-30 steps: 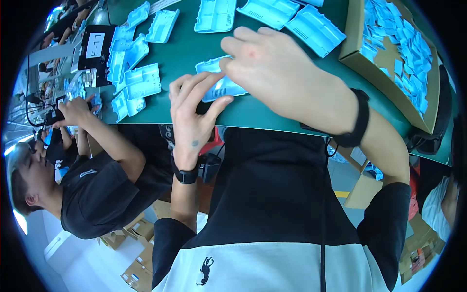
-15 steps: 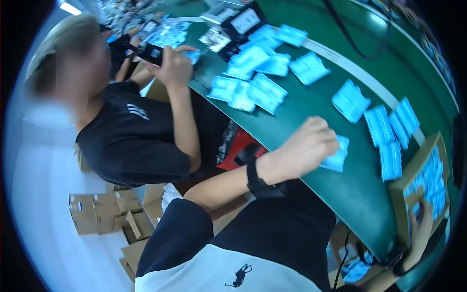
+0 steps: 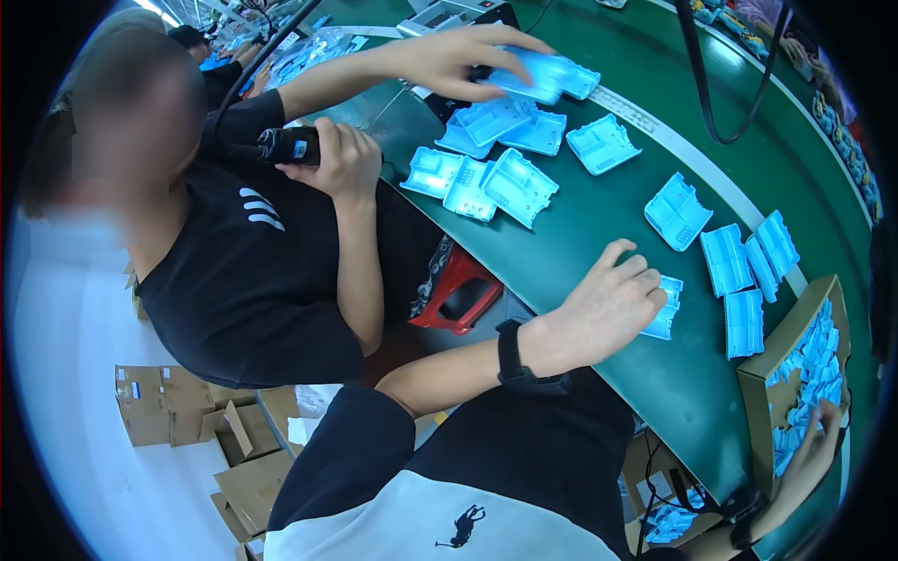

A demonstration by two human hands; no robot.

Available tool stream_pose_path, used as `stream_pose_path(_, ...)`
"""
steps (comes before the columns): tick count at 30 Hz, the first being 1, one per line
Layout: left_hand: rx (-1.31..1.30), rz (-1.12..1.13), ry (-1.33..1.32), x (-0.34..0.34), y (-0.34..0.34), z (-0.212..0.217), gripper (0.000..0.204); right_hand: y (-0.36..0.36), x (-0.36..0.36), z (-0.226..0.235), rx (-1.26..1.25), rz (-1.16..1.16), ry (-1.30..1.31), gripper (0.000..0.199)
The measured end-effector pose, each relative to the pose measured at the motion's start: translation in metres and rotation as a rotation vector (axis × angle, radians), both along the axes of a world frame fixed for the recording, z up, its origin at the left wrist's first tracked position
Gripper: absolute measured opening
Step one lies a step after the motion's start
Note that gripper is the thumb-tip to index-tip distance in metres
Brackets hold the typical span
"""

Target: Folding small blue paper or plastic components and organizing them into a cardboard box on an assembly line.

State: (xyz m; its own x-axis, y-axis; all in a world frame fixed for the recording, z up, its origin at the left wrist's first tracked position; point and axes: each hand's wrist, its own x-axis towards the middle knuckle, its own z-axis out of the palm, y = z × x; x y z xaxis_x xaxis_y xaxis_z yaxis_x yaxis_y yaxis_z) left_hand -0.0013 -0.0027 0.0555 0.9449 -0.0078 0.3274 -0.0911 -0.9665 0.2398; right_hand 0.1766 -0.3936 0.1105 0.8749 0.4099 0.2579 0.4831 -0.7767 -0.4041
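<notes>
My left hand [image 3: 599, 309] is at the table's near edge, its fingers bent and closed at the left side of a blue plastic shell [image 3: 667, 309]. The hand covers part of that shell, and the fingertips are hidden. At the far right, my right hand [image 3: 816, 444] is at the near end of a cardboard box [image 3: 756, 411], fingers apart over the small blue plastic parts [image 3: 812, 379] inside. I see nothing held in it. Several more blue shells [image 3: 678, 212] lie open side up past my left hand.
A co-worker [image 3: 271, 252] at the left grips a black hand tool [image 3: 295, 148] and reaches a blurred hand [image 3: 468, 61] over a pile of shells [image 3: 496, 122]. A black cable [image 3: 702, 84] hangs over the green table [image 3: 580, 215]. Cartons [image 3: 154, 407] stand on the floor.
My right hand has drawn back a little toward the box's near edge. My left hand's fingers have spread somewhat. The co-worker's other arm has stretched out across to the shell pile.
</notes>
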Motion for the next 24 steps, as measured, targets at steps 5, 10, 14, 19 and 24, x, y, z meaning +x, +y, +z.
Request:
stream_pose_path(5, -0.028, -0.008, -0.049, 0.014, -0.023, -0.011, 0.013, 0.026, -0.047, 0.007, 0.185, 0.076, 0.048, 0.022)
stream_pose_path(10, -0.211, -0.083, -0.211, 0.02, -0.033, -0.008, 0.027, 0.112, -0.092, 0.013, 0.178, 0.173, 0.15, 0.014)
stream_pose_path(14, -0.176, 0.111, -0.3, 0.006, 0.031, 0.004, 0.037, 0.127, -0.102, -0.015, 0.151, 0.269, 0.14, 0.015)
stream_pose_path(19, 0.111, 0.387, -0.294, 0.025, 0.081, -0.003, 0.032, 0.108, -0.109, -0.028, 0.073, 0.295, 0.477, 0.013)
stream_pose_path(24, 0.22, 0.495, -0.179, 0.032, 0.099, -0.011, 0.022, 0.116, -0.112, -0.03, 0.123, 0.26, 0.582, 0.011)
